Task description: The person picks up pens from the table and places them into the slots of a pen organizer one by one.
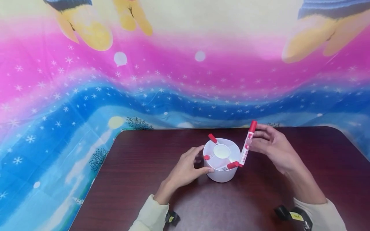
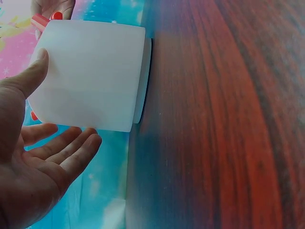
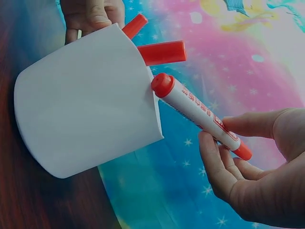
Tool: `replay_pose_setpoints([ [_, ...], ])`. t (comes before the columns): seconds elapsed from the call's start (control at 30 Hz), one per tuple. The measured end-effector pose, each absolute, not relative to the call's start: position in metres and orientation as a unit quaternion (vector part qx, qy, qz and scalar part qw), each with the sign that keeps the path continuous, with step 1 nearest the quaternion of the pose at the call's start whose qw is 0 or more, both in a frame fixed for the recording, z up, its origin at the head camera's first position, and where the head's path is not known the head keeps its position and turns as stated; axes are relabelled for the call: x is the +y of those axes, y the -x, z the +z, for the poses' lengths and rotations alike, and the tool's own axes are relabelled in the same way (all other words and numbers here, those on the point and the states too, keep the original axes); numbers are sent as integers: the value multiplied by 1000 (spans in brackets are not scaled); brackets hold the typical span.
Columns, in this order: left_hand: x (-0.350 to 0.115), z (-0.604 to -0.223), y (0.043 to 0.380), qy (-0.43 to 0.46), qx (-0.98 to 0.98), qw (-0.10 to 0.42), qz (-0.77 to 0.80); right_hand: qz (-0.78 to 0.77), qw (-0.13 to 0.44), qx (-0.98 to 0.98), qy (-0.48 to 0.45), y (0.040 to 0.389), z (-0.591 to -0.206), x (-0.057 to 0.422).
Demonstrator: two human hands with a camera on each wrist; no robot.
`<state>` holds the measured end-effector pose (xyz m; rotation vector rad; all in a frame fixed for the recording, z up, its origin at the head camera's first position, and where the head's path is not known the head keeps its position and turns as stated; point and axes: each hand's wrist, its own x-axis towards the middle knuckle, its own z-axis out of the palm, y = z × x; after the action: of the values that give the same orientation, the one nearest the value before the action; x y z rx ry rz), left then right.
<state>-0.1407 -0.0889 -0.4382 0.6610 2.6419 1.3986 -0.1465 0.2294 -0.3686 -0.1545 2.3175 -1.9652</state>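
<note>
A white round pen holder (image 1: 222, 175) with divided compartments stands on the table; in it are several red-capped markers, among them one at the back (image 1: 213, 138) and one at the front right (image 1: 232, 165). My left hand (image 1: 188, 166) holds the holder from the left, its thumb at the front near the rim and its fingers round the far side. Between thumb and fingers my right hand (image 1: 274, 144) pinches a white marker with a red cap (image 3: 198, 112). This marker leans steeply just right of the holder, cap up, its red bottom end close by the rim.
The dark reddish-brown wooden table (image 1: 138, 166) reaches back to a hanging cloth (image 1: 173, 70) printed in pink, blue and yellow with snowflakes. Black bands with a yellow label are on both wrists, below pale sleeves (image 1: 318, 213).
</note>
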Motion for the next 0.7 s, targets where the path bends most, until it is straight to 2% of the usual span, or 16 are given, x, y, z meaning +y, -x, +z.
replay_pose_setpoints([
  [0.7, -91, -443, 145, -217, 862, 45, 456, -662, 41, 747, 43, 150, -365, 219],
])
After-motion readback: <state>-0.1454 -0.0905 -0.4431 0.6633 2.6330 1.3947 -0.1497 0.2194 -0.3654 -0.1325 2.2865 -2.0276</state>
